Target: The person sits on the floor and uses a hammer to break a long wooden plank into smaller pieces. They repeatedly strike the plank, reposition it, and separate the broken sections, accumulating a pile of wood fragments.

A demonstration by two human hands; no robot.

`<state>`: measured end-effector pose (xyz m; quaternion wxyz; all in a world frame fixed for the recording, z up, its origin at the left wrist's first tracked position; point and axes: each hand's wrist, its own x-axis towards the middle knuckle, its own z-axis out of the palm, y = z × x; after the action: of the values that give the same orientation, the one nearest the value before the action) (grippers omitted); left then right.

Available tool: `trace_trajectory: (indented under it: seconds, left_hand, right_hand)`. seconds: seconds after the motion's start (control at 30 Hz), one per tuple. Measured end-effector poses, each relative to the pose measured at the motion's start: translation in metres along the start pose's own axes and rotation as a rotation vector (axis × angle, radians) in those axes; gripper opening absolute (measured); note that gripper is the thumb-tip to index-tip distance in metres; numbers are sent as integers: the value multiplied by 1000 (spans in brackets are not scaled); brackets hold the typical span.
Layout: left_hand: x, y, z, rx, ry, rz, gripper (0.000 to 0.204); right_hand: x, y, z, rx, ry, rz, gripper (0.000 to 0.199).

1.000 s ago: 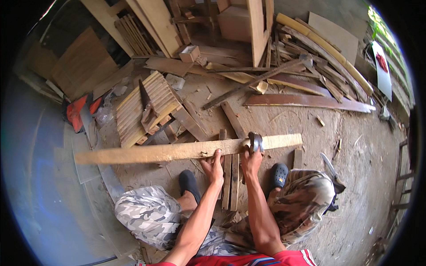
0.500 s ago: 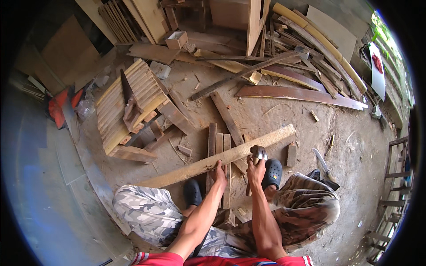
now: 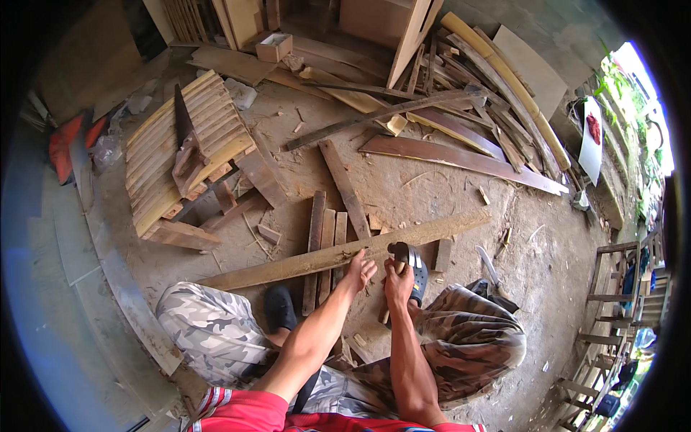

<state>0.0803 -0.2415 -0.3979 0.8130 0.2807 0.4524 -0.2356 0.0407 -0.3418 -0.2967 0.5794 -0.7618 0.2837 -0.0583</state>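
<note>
A long wooden beam (image 3: pixel 432 229) lies slantwise in front of me, across several shorter wood strips (image 3: pixel 314 241) on the floor. At its near edge is my left hand (image 3: pixel 358 272), thumb side up, fingers apart; whether a fingertip still touches the beam is hard to tell. My right hand (image 3: pixel 398 285) is wrapped around a hammer (image 3: pixel 408 255) just below its dark metal head. The handle points down toward me, partly hidden by the hand and forearm. This hammer is held over my right shoe (image 3: pixel 420 281), close to the beam.
A slatted wooden bench (image 3: pixel 183 144) stands at left with a handsaw (image 3: pixel 188 155) on it. A large knife (image 3: pixel 492 270) lies right of my right knee. Loose boards and bamboo (image 3: pixel 504 54) are piled at the far right. A wood block (image 3: pixel 443 254) sits beyond my right shoe.
The beam has shifted to the right over the floor and shows a darker face. My left hand has turned and loosened from its edge. The hammer stays in my right hand. The view has swung right.
</note>
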Motion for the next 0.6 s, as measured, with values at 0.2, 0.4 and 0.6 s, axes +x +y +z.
trace_trajectory:
  seconds: [0.2,0.4,0.6]
  left_hand:
    - [-47,26,-10,1005,24,-118,50]
    - [-87,51,-112,1774,317,1024,53]
    - [-113,41,-137,1970,373,848,72]
  right_hand:
    - [0,-16,-13,39,30,145,22]
    - [8,-10,-9,132,-68,256,24]
    - [6,13,-6,127,-417,600,14]
